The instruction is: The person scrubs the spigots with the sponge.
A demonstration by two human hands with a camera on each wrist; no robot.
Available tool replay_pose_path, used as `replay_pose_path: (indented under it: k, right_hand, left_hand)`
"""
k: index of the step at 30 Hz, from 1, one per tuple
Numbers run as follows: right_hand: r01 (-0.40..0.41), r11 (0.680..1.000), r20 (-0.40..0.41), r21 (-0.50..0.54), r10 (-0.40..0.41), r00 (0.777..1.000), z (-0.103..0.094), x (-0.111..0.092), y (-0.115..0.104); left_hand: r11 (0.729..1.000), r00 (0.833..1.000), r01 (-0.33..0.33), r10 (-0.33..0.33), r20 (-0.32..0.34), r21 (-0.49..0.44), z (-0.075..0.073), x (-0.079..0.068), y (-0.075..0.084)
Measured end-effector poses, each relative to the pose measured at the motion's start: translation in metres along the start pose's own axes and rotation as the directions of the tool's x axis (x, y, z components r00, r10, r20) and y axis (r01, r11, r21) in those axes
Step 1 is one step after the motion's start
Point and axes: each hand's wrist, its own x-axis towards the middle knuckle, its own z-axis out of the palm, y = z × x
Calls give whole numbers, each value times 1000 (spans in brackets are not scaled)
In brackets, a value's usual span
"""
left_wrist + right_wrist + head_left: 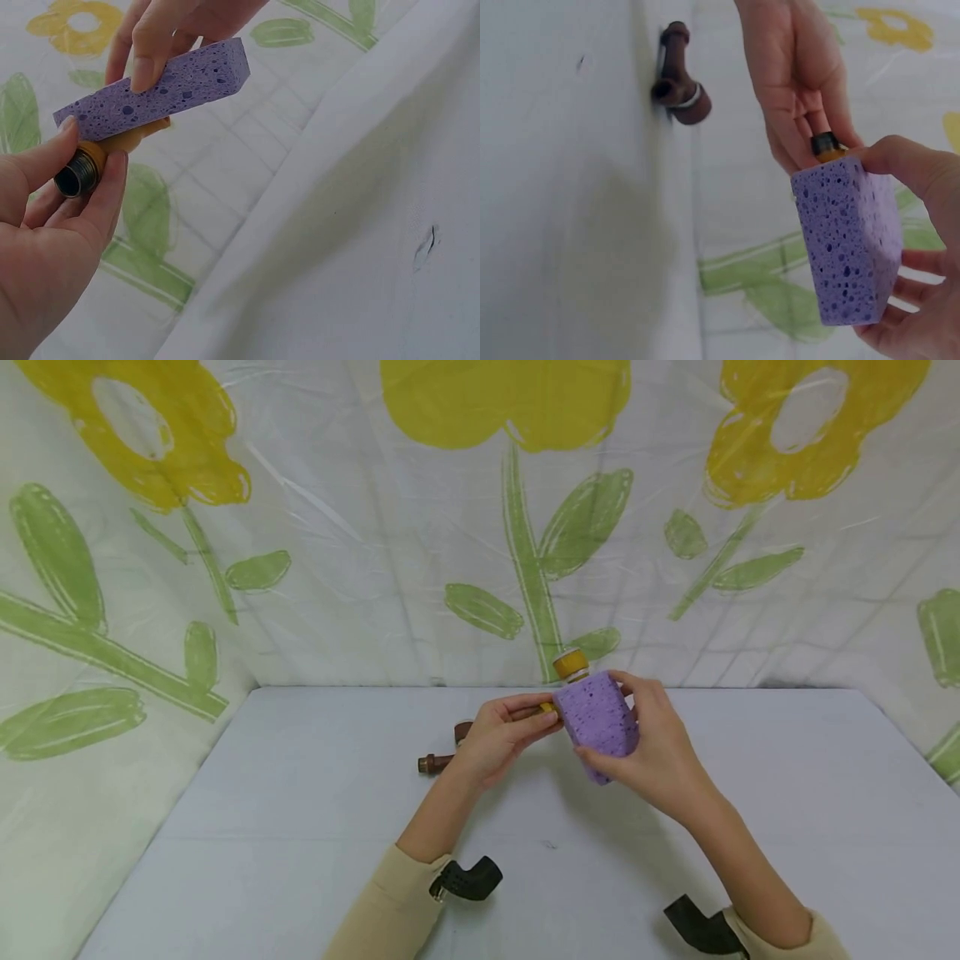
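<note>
My right hand [663,752] grips a purple sponge [597,718], thumb on one side and fingers on the other. In my left hand [498,739], the thumb and fingers pinch a yellow pipe-like fitting [572,664] by its end, which has a dark, threaded, hollow mouth [73,178] in the left wrist view. The sponge [161,86] lies along the fitting's side and covers much of it. Both are held above the table. Behind the left hand lies a brown pipe-like piece [435,764], partly hidden in the head view; the right wrist view shows its branched shape [676,71].
A white-covered table [300,793] spreads under the hands. Behind it hangs a pale sheet [337,568] printed with yellow flowers and green leaves. Black curved devices [472,878] sit at both wrists by the beige sleeves [390,902].
</note>
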Motion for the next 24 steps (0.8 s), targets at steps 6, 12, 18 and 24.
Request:
replay_pose_path:
  k: [6,12,18,24]
  right_hand:
    - [32,999,27,11,-32,999,0,-1,2]
    - [66,998,48,14,-66,997,-3,0,5]
    - [97,994,103,57,-103,989,-8,-1,7]
    - [133,987,170,91,-147,974,-12,0,9]
  left_hand:
    - [999,1000,-11,11,10,-37,2,-1,2]
    - [996,1000,17,-18,-13,-92,2,-1,3]
    - [994,999,33,-37,-35,-100,1,-2,3]
    - [998,999,38,-39,-15,-58,1,-3,4]
